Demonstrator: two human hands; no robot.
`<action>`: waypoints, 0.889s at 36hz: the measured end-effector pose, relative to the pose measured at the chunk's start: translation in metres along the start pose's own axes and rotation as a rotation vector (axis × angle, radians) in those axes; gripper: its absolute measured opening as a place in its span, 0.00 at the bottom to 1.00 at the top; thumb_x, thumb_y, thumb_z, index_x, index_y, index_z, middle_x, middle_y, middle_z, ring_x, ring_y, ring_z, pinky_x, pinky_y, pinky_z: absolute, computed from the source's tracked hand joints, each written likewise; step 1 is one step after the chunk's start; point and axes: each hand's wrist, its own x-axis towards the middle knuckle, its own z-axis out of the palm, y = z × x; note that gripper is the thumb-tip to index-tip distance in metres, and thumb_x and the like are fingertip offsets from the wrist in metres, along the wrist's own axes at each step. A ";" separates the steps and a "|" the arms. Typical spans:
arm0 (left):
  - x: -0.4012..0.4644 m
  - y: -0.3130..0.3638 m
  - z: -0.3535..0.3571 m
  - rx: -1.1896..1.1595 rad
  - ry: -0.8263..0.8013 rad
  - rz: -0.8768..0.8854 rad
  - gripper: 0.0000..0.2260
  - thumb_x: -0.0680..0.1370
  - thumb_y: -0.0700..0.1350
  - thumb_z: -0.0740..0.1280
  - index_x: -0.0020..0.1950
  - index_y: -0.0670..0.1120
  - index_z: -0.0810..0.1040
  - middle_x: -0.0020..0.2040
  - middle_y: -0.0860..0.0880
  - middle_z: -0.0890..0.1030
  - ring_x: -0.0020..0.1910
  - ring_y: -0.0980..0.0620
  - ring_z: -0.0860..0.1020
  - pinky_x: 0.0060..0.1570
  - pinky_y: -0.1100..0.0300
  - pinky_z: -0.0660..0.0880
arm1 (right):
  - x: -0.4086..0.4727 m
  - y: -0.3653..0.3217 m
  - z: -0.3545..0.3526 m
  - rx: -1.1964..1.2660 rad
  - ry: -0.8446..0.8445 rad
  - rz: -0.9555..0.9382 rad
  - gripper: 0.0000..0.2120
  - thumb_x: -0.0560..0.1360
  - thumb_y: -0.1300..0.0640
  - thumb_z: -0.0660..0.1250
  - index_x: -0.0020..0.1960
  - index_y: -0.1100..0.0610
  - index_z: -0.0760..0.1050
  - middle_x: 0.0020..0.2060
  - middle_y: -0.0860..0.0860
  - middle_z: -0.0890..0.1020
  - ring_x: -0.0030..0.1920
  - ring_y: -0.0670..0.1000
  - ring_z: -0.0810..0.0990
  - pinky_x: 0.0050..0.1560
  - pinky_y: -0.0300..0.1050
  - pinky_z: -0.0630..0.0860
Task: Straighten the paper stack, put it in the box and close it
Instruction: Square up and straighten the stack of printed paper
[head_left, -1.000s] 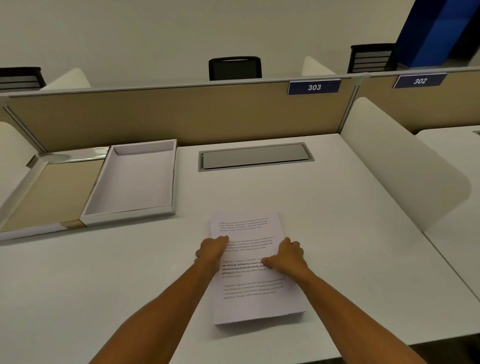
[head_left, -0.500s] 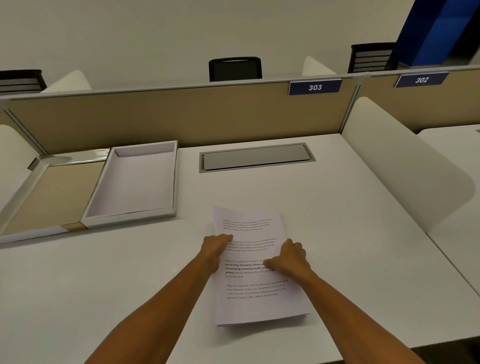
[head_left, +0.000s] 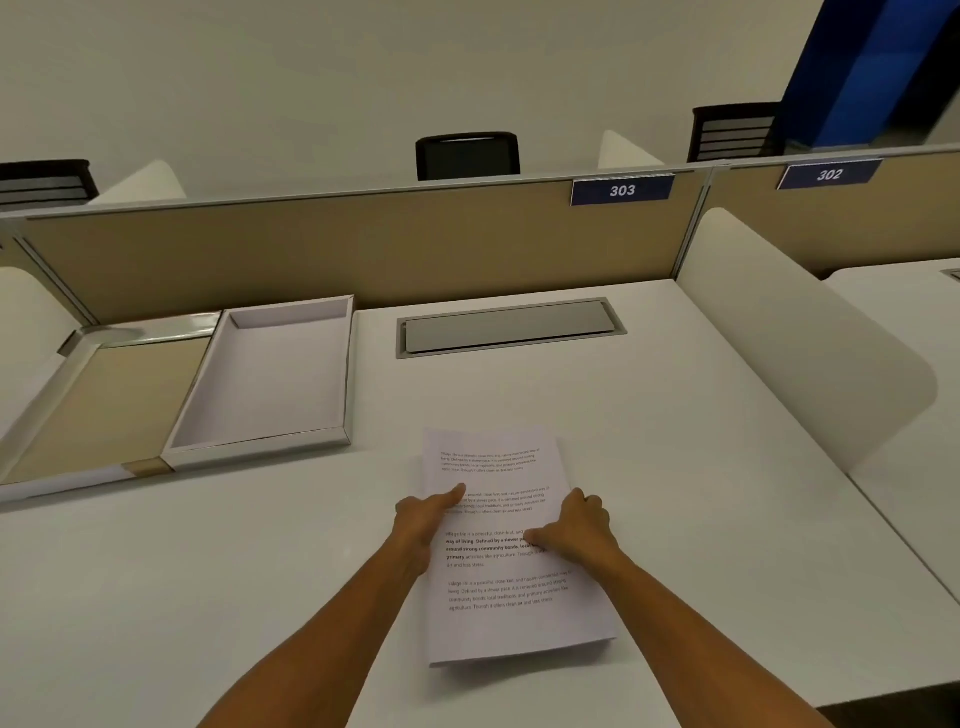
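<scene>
left hand (head_left: 423, 522): palm down, forefinger stretched forward | right hand (head_left: 579, 527): fingers curled, thumb pointing inward | both forearms bare, reaching forward, converging

White laminate desk (head_left: 675, 467): printed white paper stack (head_left: 514, 613) near front; open white cardboard box (head_left: 270, 384), beige-lined lid (head_left: 98, 405) back left.

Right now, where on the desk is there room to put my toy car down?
The bare desk between the paper stack and the curved white divider is free. So is the strip left of the left hand, below the open box. The back left corner is crowded by the box and its lid.
</scene>
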 end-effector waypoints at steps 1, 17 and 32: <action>-0.001 -0.001 -0.001 -0.017 -0.011 -0.002 0.24 0.70 0.43 0.78 0.62 0.36 0.78 0.51 0.36 0.85 0.46 0.37 0.85 0.38 0.45 0.84 | 0.000 0.000 0.000 0.005 0.001 0.001 0.43 0.64 0.41 0.78 0.69 0.59 0.63 0.65 0.58 0.70 0.66 0.58 0.71 0.64 0.55 0.76; -0.015 0.005 0.001 0.035 -0.071 0.113 0.17 0.70 0.35 0.77 0.56 0.38 0.77 0.51 0.37 0.85 0.39 0.41 0.87 0.34 0.49 0.84 | 0.007 0.004 -0.001 0.071 -0.032 0.036 0.41 0.65 0.44 0.79 0.68 0.60 0.65 0.65 0.58 0.70 0.66 0.58 0.71 0.65 0.53 0.76; -0.056 0.036 0.000 0.149 -0.237 0.489 0.18 0.71 0.40 0.77 0.60 0.47 0.79 0.52 0.44 0.87 0.45 0.39 0.86 0.43 0.43 0.84 | 0.019 0.022 -0.045 1.031 -0.362 -0.151 0.43 0.66 0.53 0.82 0.71 0.52 0.60 0.62 0.58 0.81 0.59 0.61 0.83 0.60 0.65 0.79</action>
